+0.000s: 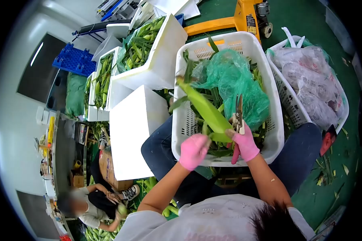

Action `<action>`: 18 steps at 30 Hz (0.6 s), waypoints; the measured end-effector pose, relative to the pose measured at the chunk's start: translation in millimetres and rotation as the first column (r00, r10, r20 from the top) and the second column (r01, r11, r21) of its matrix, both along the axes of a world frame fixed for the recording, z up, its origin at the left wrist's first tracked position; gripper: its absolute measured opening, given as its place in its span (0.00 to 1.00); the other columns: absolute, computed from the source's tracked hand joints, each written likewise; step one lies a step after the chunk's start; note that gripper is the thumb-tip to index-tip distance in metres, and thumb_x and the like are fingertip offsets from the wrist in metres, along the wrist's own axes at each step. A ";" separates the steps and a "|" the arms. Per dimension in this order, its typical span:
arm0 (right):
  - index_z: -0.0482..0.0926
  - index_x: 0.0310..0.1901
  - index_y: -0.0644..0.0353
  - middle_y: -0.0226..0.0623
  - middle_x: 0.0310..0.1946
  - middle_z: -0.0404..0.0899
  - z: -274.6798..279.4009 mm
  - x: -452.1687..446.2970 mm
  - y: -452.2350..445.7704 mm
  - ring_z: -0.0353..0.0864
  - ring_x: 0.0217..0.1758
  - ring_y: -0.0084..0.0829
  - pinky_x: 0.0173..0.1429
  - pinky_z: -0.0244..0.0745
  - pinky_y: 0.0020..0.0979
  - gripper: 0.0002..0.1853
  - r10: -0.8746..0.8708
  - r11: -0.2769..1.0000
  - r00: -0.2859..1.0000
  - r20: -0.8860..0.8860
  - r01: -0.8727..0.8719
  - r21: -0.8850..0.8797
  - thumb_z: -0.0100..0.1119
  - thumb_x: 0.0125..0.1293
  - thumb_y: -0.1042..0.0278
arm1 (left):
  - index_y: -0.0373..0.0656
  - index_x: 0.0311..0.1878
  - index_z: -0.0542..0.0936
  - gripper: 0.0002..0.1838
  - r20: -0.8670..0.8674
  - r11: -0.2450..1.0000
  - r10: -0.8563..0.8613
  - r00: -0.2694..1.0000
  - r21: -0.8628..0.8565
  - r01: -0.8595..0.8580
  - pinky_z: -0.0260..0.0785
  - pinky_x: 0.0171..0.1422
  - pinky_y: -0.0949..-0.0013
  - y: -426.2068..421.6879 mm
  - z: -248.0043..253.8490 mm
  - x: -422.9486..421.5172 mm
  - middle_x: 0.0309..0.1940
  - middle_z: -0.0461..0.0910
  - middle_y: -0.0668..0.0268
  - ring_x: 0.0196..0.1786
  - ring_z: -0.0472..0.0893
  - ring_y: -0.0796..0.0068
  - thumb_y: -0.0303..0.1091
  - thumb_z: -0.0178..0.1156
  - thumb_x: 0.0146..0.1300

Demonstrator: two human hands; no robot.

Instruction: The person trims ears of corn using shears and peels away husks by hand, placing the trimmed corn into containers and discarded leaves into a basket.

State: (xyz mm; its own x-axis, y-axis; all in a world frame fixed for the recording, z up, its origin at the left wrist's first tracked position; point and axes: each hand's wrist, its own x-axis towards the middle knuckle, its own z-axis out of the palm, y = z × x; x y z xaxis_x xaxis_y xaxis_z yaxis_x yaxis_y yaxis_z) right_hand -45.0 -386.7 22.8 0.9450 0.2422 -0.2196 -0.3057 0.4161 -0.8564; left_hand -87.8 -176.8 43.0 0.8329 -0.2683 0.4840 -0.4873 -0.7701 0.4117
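A green ear of corn [208, 110], still in its husk, slants over the white basket [277, 132] in front of me. My left hand [194, 152], in a pink glove, is closed beside the ear's lower end, seemingly pinching a husk leaf [205, 129]; some blur hides the fingertips. My right hand [246, 143], also pink-gloved, is wrapped round pruning shears [239, 116] with red handles, blades pointing up. Its thumb and fingers also touch the base of the ear. Green plastic film [233, 76] and loose husk leaves lie in the basket below.
To the right stands another white basket [287, 98] stuffed with clear plastic bags [309, 84]. Foam boxes [161, 52] of corn stand at the left, beside a white foam box [134, 132]. A yellow pallet jack [245, 18] is behind. Another person [94, 207] sits lower left, among corn.
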 end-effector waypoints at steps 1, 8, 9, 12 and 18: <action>0.72 0.55 0.58 0.27 0.37 0.76 -2.2 1.0 1.1 0.74 0.31 0.18 0.30 0.72 0.23 0.22 -0.016 1.000 1.000 -0.005 0.016 0.005 0.69 0.61 0.69 | 0.43 0.39 0.80 0.09 -0.076 0.986 -0.158 0.985 0.049 0.162 0.77 0.47 0.56 4.5 0.1 -6.9 0.35 0.79 0.57 0.42 0.81 0.50 0.28 0.68 0.55; 0.70 0.60 0.65 0.39 0.48 0.80 -8.0 2.9 8.6 0.80 0.51 0.31 0.57 0.75 0.32 0.32 0.170 0.956 0.923 0.346 -0.070 -0.284 0.72 0.55 0.68 | 0.37 0.64 0.73 0.31 -0.535 0.350 -0.268 0.801 -0.829 -0.436 0.69 0.69 0.60 18.2 1.6 43.6 0.56 0.79 0.57 0.60 0.78 0.65 0.58 0.52 0.76; 0.70 0.61 0.66 0.44 0.47 0.81 -4.4 -2.8 14.0 0.81 0.49 0.34 0.56 0.77 0.34 0.33 0.231 0.910 0.894 0.385 -0.059 -0.410 0.73 0.54 0.68 | 0.39 0.62 0.73 0.31 -0.522 0.126 -0.301 0.798 -0.851 -0.509 0.72 0.67 0.60 13.4 2.8 49.8 0.54 0.80 0.57 0.58 0.80 0.65 0.60 0.51 0.76; 0.69 0.62 0.68 0.48 0.43 0.82 18.6 -14.7 16.0 0.84 0.44 0.35 0.54 0.78 0.35 0.34 0.425 0.776 0.859 0.287 -0.181 -0.604 0.70 0.54 0.69 | 0.43 0.56 0.75 0.29 -0.448 0.056 -0.298 0.843 -0.890 -0.453 0.77 0.52 0.60 12.2 8.5 62.5 0.44 0.82 0.60 0.45 0.82 0.65 0.63 0.53 0.74; 0.71 0.56 0.63 0.49 0.34 0.82 41.6 -7.9 -1.1 0.84 0.34 0.48 0.42 0.80 0.39 0.26 0.371 0.663 0.827 0.422 0.082 -0.744 0.64 0.54 0.75 | 0.43 0.57 0.76 0.36 -0.495 0.196 -0.416 0.762 -0.868 -0.457 0.77 0.53 0.61 36.8 22.2 68.5 0.42 0.82 0.60 0.45 0.82 0.66 0.71 0.56 0.68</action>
State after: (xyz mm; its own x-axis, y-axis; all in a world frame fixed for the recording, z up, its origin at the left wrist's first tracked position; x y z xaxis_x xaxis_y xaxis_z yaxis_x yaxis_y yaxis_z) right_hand -53.0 -387.8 64.4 0.9237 0.3686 0.1045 0.2571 -0.3941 -0.8824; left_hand -19.3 -140.0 65.2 0.9794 0.0305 -0.1998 0.1691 0.4177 0.8927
